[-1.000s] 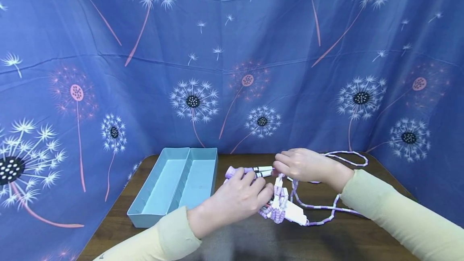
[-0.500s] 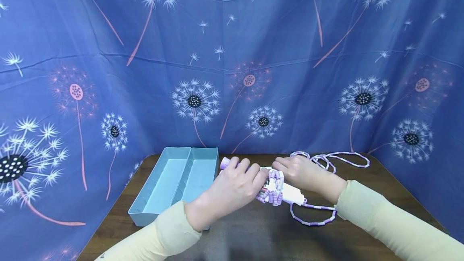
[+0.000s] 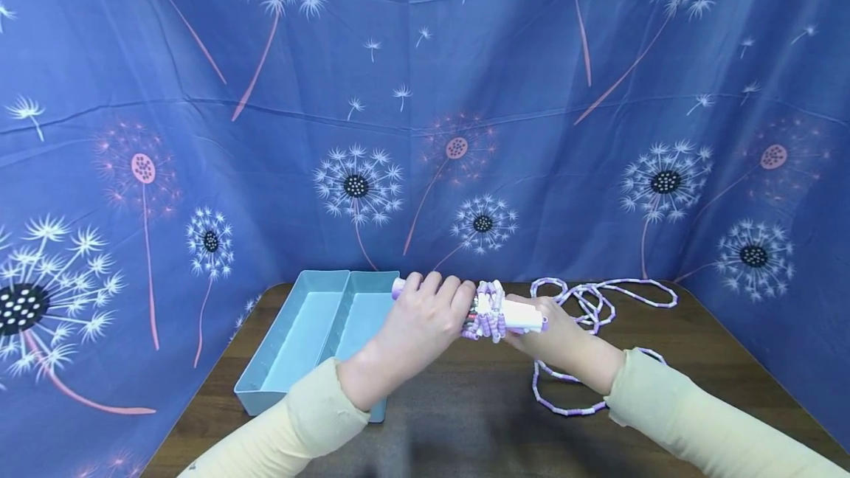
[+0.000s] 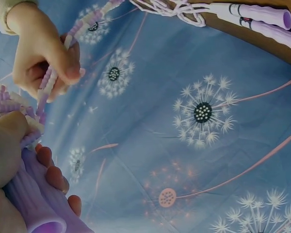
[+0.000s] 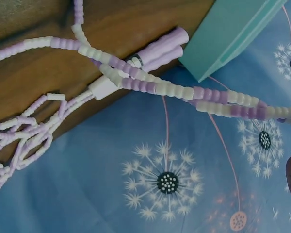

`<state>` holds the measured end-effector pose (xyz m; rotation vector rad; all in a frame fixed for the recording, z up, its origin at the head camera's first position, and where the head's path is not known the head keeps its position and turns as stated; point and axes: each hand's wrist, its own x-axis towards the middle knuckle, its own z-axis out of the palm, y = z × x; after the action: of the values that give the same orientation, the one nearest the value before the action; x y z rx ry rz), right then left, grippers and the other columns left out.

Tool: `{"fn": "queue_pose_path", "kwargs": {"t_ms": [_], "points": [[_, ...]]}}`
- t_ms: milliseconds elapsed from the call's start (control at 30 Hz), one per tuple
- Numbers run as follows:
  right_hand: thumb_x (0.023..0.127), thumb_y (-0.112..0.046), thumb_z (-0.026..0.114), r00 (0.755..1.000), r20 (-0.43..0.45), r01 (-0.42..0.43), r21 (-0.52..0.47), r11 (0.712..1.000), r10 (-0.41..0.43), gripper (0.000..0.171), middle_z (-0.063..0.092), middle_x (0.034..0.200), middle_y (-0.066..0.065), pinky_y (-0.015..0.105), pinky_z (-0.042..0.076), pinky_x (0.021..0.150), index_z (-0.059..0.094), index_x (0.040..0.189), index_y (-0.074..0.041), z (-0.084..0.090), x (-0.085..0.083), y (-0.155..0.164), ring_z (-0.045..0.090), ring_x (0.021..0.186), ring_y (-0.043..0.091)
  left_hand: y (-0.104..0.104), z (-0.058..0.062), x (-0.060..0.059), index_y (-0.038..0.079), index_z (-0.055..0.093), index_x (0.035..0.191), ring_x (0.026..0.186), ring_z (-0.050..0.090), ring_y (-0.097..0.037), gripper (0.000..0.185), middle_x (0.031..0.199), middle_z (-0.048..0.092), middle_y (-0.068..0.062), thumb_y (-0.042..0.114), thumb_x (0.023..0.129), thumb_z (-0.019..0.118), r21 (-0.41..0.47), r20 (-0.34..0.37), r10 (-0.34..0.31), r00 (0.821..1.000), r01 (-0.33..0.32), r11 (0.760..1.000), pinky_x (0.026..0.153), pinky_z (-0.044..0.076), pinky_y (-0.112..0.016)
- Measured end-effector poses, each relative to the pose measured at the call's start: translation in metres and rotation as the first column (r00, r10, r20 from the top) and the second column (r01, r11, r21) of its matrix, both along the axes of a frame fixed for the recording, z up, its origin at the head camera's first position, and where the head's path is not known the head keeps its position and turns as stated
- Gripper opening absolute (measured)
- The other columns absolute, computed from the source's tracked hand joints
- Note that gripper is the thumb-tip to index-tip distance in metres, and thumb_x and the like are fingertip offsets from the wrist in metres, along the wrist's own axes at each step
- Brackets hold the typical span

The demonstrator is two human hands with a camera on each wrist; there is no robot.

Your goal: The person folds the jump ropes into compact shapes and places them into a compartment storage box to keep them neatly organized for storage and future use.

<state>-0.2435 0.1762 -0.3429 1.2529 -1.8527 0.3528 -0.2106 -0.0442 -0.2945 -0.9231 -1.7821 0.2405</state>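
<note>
skipping rope [image 3: 584, 301]: smooth plastic beads, lilac and white, showing a slight gloss; ribbed matt handles [image 3: 465, 308] sitting within both grips. tray [image 3: 312, 338]: smooth matt plastic. table [image 3: 697, 360]: dark wood grain showing. backdrop [image 3: 425, 94]: printed cloth hanging creased.

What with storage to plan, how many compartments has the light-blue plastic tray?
2: left compartment and right compartment, side by side; the left forearm partly covers the right one.
</note>
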Motion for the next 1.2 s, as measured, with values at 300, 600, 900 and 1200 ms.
{"fn": "queue_pose_path", "kwargs": {"t_ms": [300,600,900,1200], "points": [[0.098,-0.031,0.03,0.971,-0.207,0.139,0.081,0.987,-0.119,0.045,0.062,0.075,0.003,0.033,0.049,0.051,0.063,0.078,-0.008,-0.006,-0.001,-0.009,0.06,0.061,0.016,-0.005,-0.004,-0.008,0.009,0.061,0.095,0.062,0.051,-0.017,0.027,0.074,0.057,0.0,0.01,0.095,0.034,0.037,-0.012,0.054,0.998,-0.053,0.998,0.054,0.035,-0.03],[0.092,-0.022,0.046,0.989,-0.134,0.071,0.091,0.993,-0.059,0.029,0.043,0.059,-0.006,0.019,0.032,0.037,0.05,0.065,-0.013,-0.016,0.002,-0.013,0.035,0.043,0.003,-0.009,-0.005,-0.016,0.01,0.06,0.092,0.059,0.049,-0.016,0.02,0.07,0.054,0.0,0.01,0.09,0.04,0.061,0.0,0.095,0.995,-0.095,0.994,0.052,0.034,-0.03],[0.061,-0.013,0.072,0.988,-0.128,0.106,0.143,0.984,-0.088,0.021,0.052,0.066,-0.005,0.025,0.038,0.042,0.054,0.071,-0.015,-0.025,0.008,-0.013,0.048,0.05,0.011,-0.012,-0.009,-0.021,0.01,0.057,0.09,0.061,0.05,-0.019,0.012,0.071,0.054,-0.001,0.014,0.079,0.059,0.07,0.1,0.142,0.985,-0.149,0.986,0.053,0.035,-0.032],[0.096,-0.022,0.038,0.975,-0.146,0.188,0.13,0.974,-0.168,0.026,0.051,0.069,-0.002,0.027,0.044,0.047,0.053,0.078,-0.01,-0.024,0.015,-0.018,0.052,0.055,0.014,-0.014,-0.009,-0.03,0.009,0.06,0.092,0.06,0.052,-0.019,0.012,0.071,0.055,-0.001,0.013,0.081,0.06,0.095,0.06,0.185,0.981,-0.19,0.977,0.051,0.034,-0.031]]}}
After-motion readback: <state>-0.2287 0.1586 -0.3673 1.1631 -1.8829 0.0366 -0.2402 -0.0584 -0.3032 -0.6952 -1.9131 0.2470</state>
